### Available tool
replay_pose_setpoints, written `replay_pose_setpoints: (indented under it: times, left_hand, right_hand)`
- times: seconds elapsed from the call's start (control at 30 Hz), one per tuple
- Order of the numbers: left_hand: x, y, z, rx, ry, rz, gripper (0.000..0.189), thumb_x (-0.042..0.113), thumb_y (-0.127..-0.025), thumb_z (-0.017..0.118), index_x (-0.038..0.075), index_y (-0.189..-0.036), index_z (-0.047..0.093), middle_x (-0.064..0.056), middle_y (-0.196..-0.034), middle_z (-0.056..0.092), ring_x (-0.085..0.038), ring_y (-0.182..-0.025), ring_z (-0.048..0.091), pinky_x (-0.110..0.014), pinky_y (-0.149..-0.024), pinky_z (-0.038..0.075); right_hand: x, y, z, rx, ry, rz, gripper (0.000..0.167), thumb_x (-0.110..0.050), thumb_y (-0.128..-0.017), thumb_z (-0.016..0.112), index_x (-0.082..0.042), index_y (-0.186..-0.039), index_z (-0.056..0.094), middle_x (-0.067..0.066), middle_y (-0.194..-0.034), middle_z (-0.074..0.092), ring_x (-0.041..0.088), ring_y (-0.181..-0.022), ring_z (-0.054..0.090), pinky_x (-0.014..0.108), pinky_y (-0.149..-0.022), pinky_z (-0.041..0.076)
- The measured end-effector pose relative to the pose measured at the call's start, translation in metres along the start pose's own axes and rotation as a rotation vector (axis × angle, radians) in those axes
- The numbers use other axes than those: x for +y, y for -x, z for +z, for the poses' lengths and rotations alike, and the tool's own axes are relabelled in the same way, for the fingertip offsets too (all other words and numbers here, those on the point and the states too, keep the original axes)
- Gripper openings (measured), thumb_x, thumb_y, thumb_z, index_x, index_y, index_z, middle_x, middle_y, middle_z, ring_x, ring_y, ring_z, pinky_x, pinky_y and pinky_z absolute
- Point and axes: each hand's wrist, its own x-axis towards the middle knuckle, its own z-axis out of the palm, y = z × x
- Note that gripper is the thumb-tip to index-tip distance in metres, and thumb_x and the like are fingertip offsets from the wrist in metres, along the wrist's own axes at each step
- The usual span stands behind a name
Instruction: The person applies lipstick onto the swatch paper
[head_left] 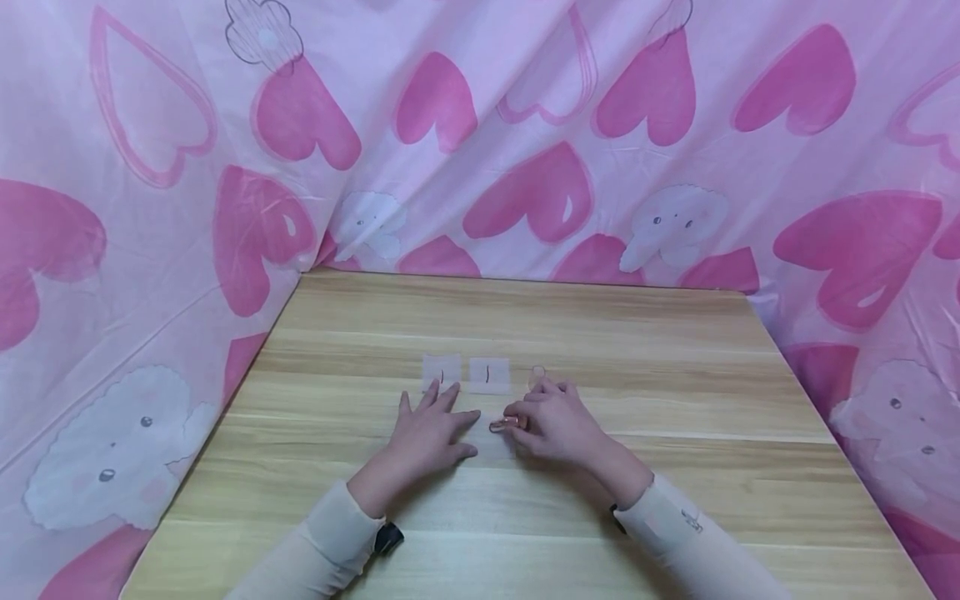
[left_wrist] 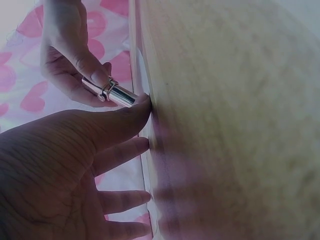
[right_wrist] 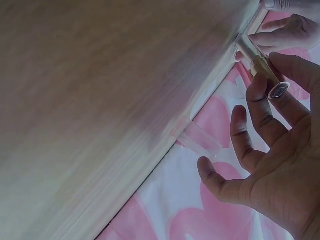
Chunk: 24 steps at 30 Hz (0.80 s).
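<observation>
Between its thumb and fingers my right hand pinches a shiny rose-gold lipstick, tilted with its tip low over a pale paper square. In the right wrist view the lipstick shows its base end toward the palm. My left hand lies with fingers spread, thumb and index finger at the paper's left side. Its middle fingertips reach the lower edge of another paper square bearing a red stroke. Just beyond my right fingers stands a clear cap, partly hidden in the head view.
A further paper square with a red stroke lies right of the other marked one. The wood-grain table is bordered at the back and sides by a pink heart-print curtain. Black wrist straps show under the sleeves.
</observation>
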Motion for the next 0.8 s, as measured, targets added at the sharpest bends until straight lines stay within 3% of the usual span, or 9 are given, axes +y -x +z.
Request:
replay_pose_setpoints:
  times: [0.3,0.8]
  left_hand:
    - [0.001,-0.0003,-0.0004,-0.002,-0.005,-0.008,0.055,0.056,-0.087,0.072,0.035,-0.137,0.063,-0.012,-0.162,0.031,-0.043,-0.15,0.015,-0.08,-0.108,0.008]
    - [0.0009,-0.0001,0.0003,0.009,-0.018,-0.003,0.055,0.056,-0.086,0.072,0.035,-0.136,0.064,-0.013,-0.161,0.033,-0.045,-0.149,0.018,-0.081,-0.106,0.01]
  right_hand:
    - [-0.0004,-0.0032,0.0002,0.043,0.021,0.042,0.018,-0.037,-0.089,0.075,-0.027,-0.105,0.078,-0.017,-0.075,0.062,0.014,-0.091,0.058,0.057,-0.091,0.042]
    - [-0.0031,-0.0019,-0.0008,-0.027,0.005,0.018,0.018,-0.035,-0.087,0.077,-0.029,-0.104,0.077,-0.022,-0.076,0.059,0.01,-0.09,0.053,0.054,-0.088,0.04]
